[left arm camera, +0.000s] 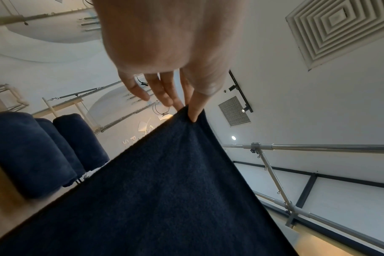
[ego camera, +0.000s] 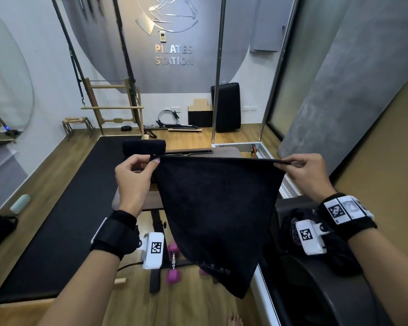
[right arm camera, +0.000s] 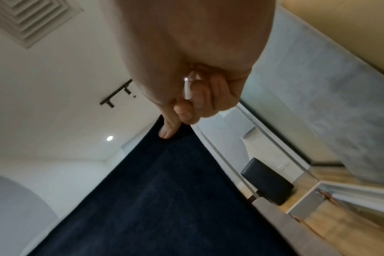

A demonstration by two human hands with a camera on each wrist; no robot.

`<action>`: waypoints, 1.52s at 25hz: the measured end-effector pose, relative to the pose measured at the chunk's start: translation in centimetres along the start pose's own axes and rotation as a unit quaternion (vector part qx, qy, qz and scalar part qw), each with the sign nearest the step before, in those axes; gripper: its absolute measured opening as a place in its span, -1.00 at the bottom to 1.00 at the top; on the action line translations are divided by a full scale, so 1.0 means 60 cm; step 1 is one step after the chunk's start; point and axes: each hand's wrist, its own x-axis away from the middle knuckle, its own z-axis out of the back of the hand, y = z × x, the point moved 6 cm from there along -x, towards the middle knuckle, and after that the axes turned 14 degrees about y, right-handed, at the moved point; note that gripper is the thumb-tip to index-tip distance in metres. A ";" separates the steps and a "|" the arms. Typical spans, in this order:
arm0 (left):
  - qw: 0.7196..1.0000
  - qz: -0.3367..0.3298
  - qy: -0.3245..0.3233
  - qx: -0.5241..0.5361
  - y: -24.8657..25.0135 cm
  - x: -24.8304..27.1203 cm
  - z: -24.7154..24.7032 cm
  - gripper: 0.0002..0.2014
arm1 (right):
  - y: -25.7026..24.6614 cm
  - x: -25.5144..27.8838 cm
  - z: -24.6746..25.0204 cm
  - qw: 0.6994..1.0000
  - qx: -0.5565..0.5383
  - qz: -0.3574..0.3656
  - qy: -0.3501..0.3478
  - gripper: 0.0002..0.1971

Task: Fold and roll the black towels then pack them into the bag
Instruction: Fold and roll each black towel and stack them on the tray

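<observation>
A black towel (ego camera: pixel 217 208) hangs spread in the air above the small wooden table (ego camera: pixel 224 152), held by its two top corners. My left hand (ego camera: pixel 137 170) pinches the left corner between thumb and forefinger, the other fingers loose. My right hand (ego camera: pixel 302 169) pinches the right corner. The left wrist view shows the left hand (left arm camera: pixel 192 110) nipping the towel (left arm camera: pixel 164 199) at its corner; the right wrist view shows the right hand (right arm camera: pixel 175 124) with its thumb pressed on the towel (right arm camera: pixel 164 199). Rolled black towels (ego camera: pixel 144 147) (left arm camera: pixel 29 152) lie on the table's far left. No bag is clearly visible.
A long black mat (ego camera: pixel 64 208) covers the floor on the left. Pink dumbbells (ego camera: pixel 173 262) lie under the table. A dark padded seat with black cloth (ego camera: pixel 316 274) stands at my right. Metal frame poles (ego camera: pixel 218 67) rise behind the table; a concrete pillar (ego camera: pixel 339 90) is at right.
</observation>
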 end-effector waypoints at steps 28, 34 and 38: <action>0.928 0.300 0.212 -0.054 -0.482 -0.270 -0.410 -0.90 | 0.417 -0.370 -0.520 0.887 -0.192 -0.418 -0.034 -0.86; 0.909 0.303 0.237 -0.160 -0.560 -0.305 -0.449 -0.84 | 0.485 -0.403 -0.603 0.866 -0.162 -0.467 -0.077 -0.82; 0.905 0.314 0.193 -0.214 -0.588 -0.287 -0.452 -0.85 | 0.505 -0.394 -0.624 0.869 -0.147 -0.464 -0.091 -0.75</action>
